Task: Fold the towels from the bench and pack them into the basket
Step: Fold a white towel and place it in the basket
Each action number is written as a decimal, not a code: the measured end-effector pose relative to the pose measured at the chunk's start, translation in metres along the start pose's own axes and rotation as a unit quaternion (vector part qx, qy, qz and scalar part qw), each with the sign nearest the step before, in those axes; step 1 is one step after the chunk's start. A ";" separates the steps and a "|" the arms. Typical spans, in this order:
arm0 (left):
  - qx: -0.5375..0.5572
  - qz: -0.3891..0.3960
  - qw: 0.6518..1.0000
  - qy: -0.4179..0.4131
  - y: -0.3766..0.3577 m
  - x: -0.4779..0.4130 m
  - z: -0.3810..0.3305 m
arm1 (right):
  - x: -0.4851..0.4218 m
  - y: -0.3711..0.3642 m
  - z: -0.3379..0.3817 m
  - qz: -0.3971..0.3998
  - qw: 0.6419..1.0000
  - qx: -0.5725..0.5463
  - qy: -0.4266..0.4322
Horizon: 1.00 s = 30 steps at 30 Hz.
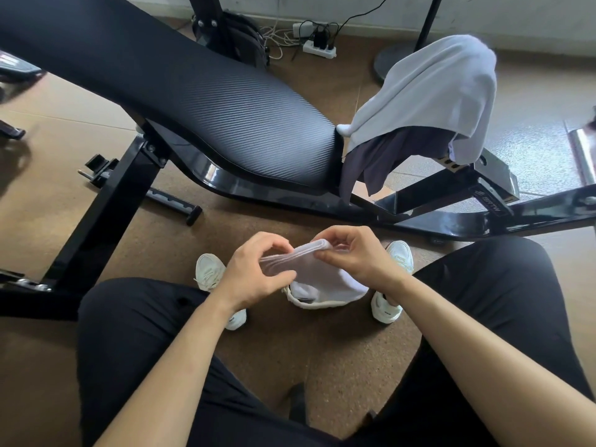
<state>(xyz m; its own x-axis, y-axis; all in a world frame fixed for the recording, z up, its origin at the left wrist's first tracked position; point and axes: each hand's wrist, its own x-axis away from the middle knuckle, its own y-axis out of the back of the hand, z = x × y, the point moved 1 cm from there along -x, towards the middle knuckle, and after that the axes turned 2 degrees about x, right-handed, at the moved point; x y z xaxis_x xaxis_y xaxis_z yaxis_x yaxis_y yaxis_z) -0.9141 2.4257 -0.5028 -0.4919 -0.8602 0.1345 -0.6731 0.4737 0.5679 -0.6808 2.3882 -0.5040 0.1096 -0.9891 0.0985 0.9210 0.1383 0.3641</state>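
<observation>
Above the basket (310, 305), left hand (258, 274) and right hand (353, 256) each pinch one folded white towel (325, 279); one light towel (429, 91) and one dark towel (380, 159) drape the desk's (225, 108) right end.

bench pad (200, 91): black, ribbed weave | held towel (319, 272): white | draped towel (432, 88): pale grey | shoes (209, 272): white

Black trousers (129, 333), white trainers (209, 272), bare forearms (167, 375)

Home gym corner: padded black weight bench (225, 101) just beyond my fingers (271, 245), brown mat floor (283, 359) below them, power strip (319, 48) far ahead by the wall (354, 8).
</observation>
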 end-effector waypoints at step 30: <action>0.227 -0.242 0.940 0.085 0.038 -0.008 0.028 | -0.008 0.010 -0.062 0.126 0.969 0.153 -0.145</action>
<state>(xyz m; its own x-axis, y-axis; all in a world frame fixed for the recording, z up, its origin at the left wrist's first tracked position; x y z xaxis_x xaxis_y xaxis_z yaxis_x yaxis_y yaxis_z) -0.9514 2.4554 -0.5051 0.0011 -0.9950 0.0997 -0.9804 0.0185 0.1962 -0.6496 2.3943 -0.5585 0.1659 -0.8727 0.4593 0.7199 0.4254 0.5484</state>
